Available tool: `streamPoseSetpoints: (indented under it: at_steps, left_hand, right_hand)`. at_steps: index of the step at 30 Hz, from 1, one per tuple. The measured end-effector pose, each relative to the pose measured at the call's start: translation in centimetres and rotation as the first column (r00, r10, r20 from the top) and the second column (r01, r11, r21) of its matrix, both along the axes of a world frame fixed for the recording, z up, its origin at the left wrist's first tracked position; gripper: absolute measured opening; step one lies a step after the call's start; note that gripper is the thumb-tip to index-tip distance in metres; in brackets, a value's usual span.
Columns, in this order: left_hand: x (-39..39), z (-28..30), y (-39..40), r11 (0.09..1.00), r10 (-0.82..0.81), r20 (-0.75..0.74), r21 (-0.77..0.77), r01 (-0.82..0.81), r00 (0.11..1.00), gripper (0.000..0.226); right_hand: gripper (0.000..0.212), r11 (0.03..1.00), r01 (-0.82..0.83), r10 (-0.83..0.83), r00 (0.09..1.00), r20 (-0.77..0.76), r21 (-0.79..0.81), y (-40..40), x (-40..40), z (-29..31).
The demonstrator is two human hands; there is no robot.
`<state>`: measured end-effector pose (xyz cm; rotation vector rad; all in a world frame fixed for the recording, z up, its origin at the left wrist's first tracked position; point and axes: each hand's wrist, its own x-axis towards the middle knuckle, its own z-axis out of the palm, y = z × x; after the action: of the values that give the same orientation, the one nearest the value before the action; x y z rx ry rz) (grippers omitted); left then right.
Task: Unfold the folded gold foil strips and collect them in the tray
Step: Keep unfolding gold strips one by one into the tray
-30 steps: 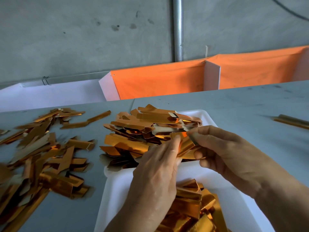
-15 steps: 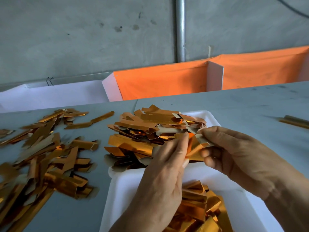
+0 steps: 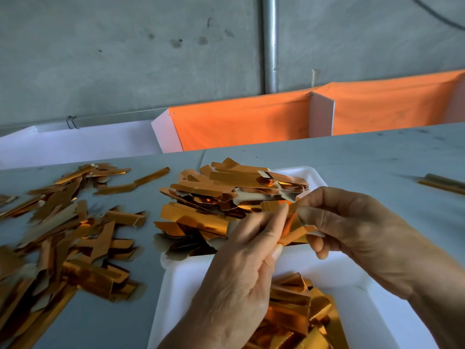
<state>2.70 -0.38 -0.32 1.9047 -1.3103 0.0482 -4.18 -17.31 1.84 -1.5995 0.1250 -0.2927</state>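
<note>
Over the tray (image 3: 297,263): both hands work one foil strip (image 3: 293,234).
Left hand (image 3: 241,280): fingertips pinch its near end.
Right hand (image 3: 357,233): pinches the far end.
Change: strip seemingly spread wider than half a second ago; unfolding nearly done.

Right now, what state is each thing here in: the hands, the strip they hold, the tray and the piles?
Left hand: pinching the held strip.
Right hand: pinching the same strip's other end.
Held strip: gold foil, between both hands above the tray, partly opened.
White tray: on the table, holding strips at its far and near ends.
Table pile: loose gold strips scattered left of the tray.
</note>
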Motion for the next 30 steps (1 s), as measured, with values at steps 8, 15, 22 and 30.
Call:
streamPoseSetpoints:
  at_steps: [8,15,22,30]
  left_hand:
    - [0.2,0.1,0.2,0.999,-0.032,-0.007,-0.023,0.032,0.999,0.049]
    - [0.3,-0.1,0.2,1.0,-0.02,0.014,-0.015,0.02,1.0,0.047]
    - [0.4,0.2,0.5,0.996,-0.001,-0.103,-0.086,-0.008,0.995,0.048]
    - [0.5,0.2,0.5,0.994,-0.006,-0.07,-0.109,-0.002,0.998,0.048]
  right_hand:
    - [0.02,0.995,-0.096,0.098,0.994,-0.054,0.026,-0.7,-0.4,0.4]
    - [0.016,0.983,0.059,-0.064,0.998,-0.024,-0.174,0.2,0.0,0.0]
    - [0.022,0.972,-0.151,0.14,0.988,0.069,0.182,-0.1,-0.3,0.2]
    - [0.016,0.987,-0.132,0.126,0.989,0.079,0.087,-0.3,-0.4,0.3]
